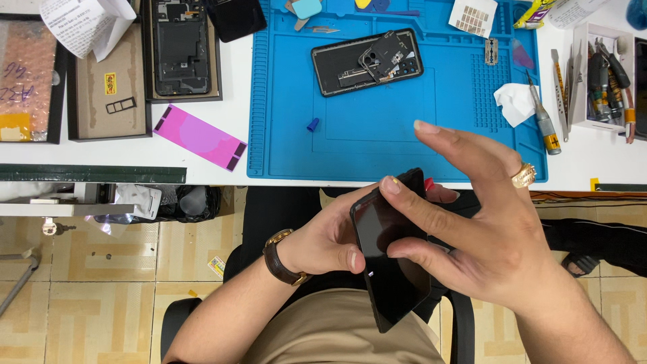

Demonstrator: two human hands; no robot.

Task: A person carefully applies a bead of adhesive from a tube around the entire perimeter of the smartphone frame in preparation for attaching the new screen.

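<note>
My left hand [330, 239] grips a black phone [391, 269] by its left edge, holding it over my lap with the dark screen facing up. My right hand [482, 229] rests on the phone's right side, thumb and one finger touching the screen, the other fingers spread above. A gold ring [524, 176] sits on one right finger and a brown-strapped watch [280, 259] on my left wrist. On the blue work mat [377, 145] lies an opened phone [367, 62] with its insides showing.
A small blue cap [313, 124] and a white tissue [514, 102] lie on the mat. A screwdriver [544, 121] and a box of tools [606, 77] are at the right. A pink strip [200, 137], trays and another opened phone [180, 47] lie at the left.
</note>
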